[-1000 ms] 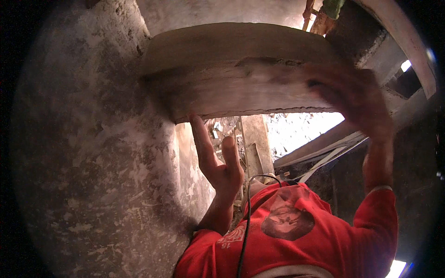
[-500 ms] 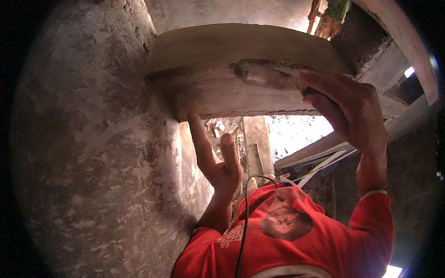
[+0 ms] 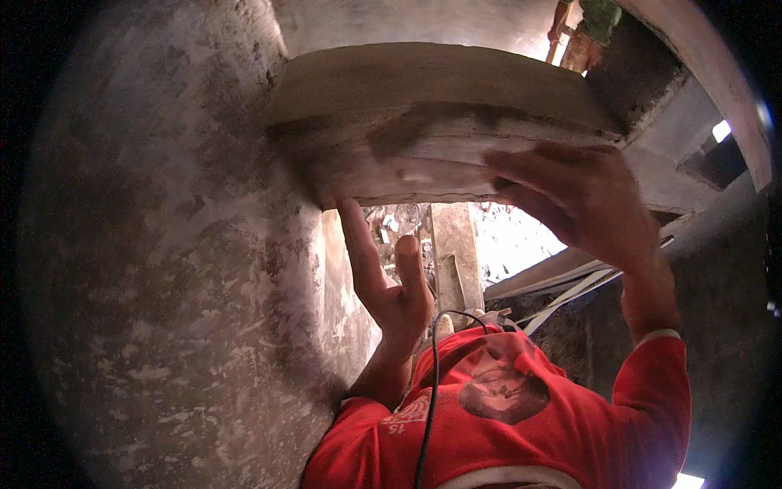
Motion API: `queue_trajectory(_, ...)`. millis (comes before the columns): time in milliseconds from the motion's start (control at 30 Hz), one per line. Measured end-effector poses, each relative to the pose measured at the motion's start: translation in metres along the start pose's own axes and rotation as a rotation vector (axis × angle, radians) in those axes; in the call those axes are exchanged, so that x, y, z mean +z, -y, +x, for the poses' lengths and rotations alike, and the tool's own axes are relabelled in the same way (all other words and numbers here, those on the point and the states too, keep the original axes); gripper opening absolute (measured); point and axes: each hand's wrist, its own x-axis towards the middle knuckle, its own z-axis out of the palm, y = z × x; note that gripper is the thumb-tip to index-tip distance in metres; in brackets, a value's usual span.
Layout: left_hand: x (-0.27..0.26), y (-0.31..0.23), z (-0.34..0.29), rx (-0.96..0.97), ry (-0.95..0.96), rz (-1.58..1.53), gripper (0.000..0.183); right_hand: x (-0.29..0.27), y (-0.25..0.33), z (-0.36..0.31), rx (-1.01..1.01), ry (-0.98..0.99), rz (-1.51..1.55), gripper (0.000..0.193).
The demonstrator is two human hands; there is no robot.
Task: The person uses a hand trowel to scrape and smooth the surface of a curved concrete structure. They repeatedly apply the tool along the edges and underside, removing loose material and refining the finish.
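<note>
A curved plastered ledge [image 3: 440,77] spans the view ahead of me, its near face [image 3: 358,163] damp and smeared. My left hand [image 3: 391,281] is open, index finger stretched up to the ledge's lower edge beside the wall and thumb raised apart. Against the near face, my right hand [image 3: 578,191] is closed and blurred by motion. It seems to grip a flat trowel [image 3: 423,174], whose thin blade lies along the plaster and barely stands out from it; the handle is hidden in the fingers.
A rough plastered wall [image 3: 163,285] rises on my left. Below the ledge an opening shows a plank [image 3: 452,253] and rubble. Wooden strips [image 3: 574,289] lean at the right. A black cable [image 3: 433,375] hangs over my red shirt. At the top right, another person [image 3: 582,37] is partly visible.
My right hand has swept left and slightly down along the near face with the trowel. The dark wet patch there looks wider. My left hand has stayed nearly in place.
</note>
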Motion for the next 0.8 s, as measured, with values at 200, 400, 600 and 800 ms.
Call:
queue_trajectory(200,0.002,0.002,-0.001,0.008,-0.014,-0.009,0.066,-0.053,-0.009,-0.006,0.276,-0.093,0.092,0.028)
queue_trajectory(400,0.0,0.001,-0.001,0.021,-0.01,-0.001,0.067,-0.013,0.011,0.018,0.105,0.095,0.044,0.036)
queue_trajectory(600,0.003,-0.003,0.002,0.007,-0.025,-0.007,0.067,-0.055,-0.004,0.004,0.218,-0.096,0.039,0.022)
queue_trajectory(800,0.002,0.001,0.001,0.005,-0.037,-0.027,0.068,-0.02,0.018,0.033,0.086,-0.067,0.087,0.026)
